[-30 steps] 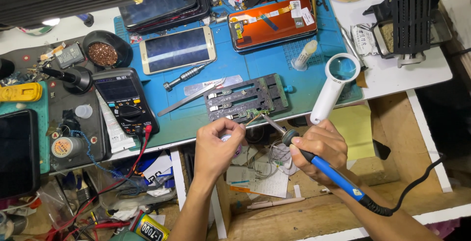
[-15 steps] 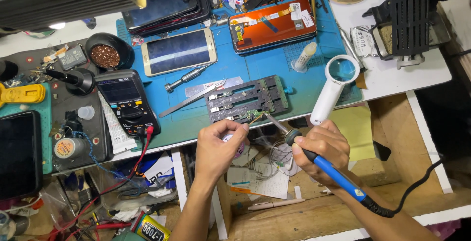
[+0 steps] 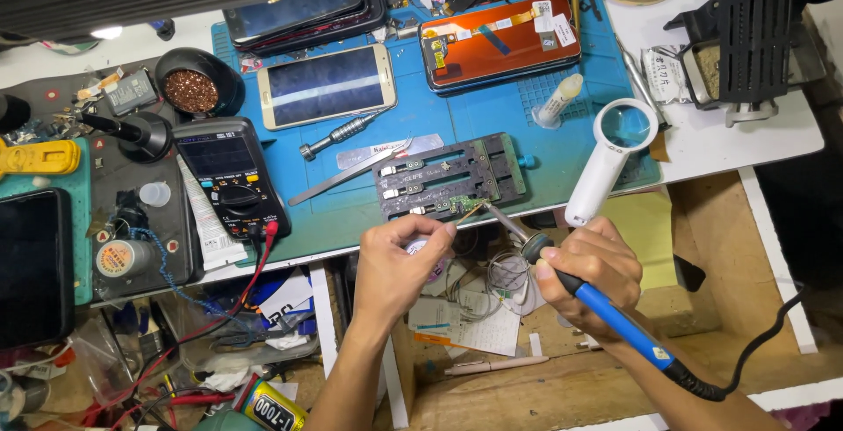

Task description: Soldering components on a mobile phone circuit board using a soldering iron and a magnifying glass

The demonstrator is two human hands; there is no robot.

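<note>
The right hand (image 3: 590, 275) is wrapped around a blue-handled soldering iron (image 3: 580, 292), fingers curled tight on the dark collar near the front, thumb on top. Its thin metal tip slants up and left to a small green circuit board (image 3: 458, 204) clamped in a dark grey board holder (image 3: 450, 176), which sits close to the front edge of the blue work mat (image 3: 457, 124). The board is tiny, rectangular, with pale contacts, and sits at the holder's front rail. The iron's black cord runs off towards the right, below the worktop edge.

The left hand (image 3: 395, 266) hangs just in front of the mat's edge, thumb and forefinger pinched together on a fine strand of solder wire (image 3: 468, 213) that reaches up to the board beside the iron's tip; the other fingers are folded under.

A white handheld magnifier (image 3: 608, 161) lies just right of the holder, overhanging the front edge. Metal tweezers (image 3: 347, 178) and a small screwdriver (image 3: 338, 135) lie left of the holder, and a black multimeter (image 3: 230, 181) sits at the mat's left edge.
</note>
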